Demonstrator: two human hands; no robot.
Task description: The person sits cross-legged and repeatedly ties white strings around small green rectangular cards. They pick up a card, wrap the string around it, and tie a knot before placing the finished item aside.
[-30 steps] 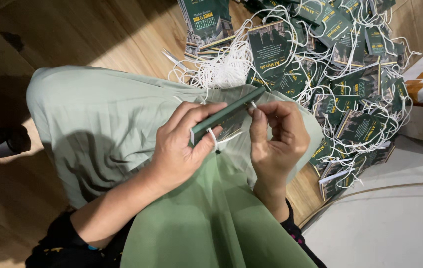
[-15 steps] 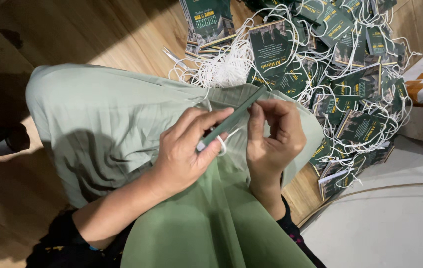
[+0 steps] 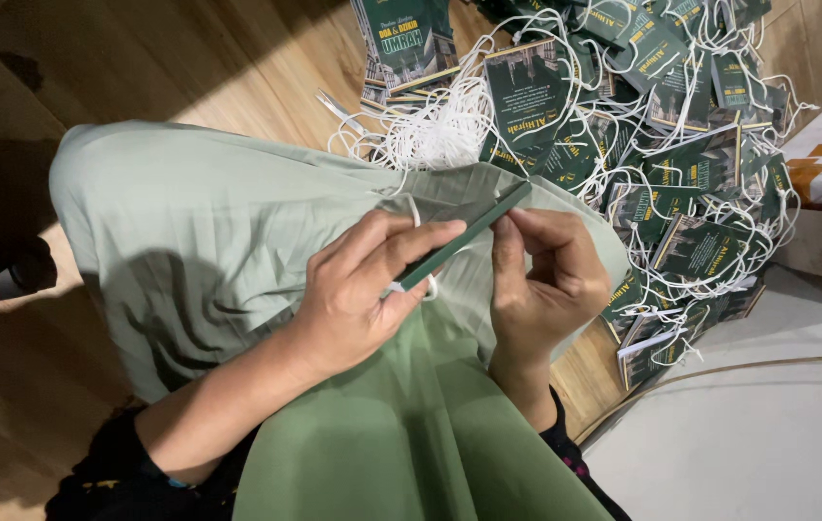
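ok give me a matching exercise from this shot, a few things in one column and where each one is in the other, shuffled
Things:
1. thin green booklet
2. pile of green booklets
3. bundle of white cords
4. green cloth

Places:
A. draped over the lap
B. on the wooden floor at the lap's far edge
C. held edge-on between the left hand and right hand
D. heaped on the floor at upper right, tangled with white strings

Pairs: 1-C, 2-D, 3-B, 4-A
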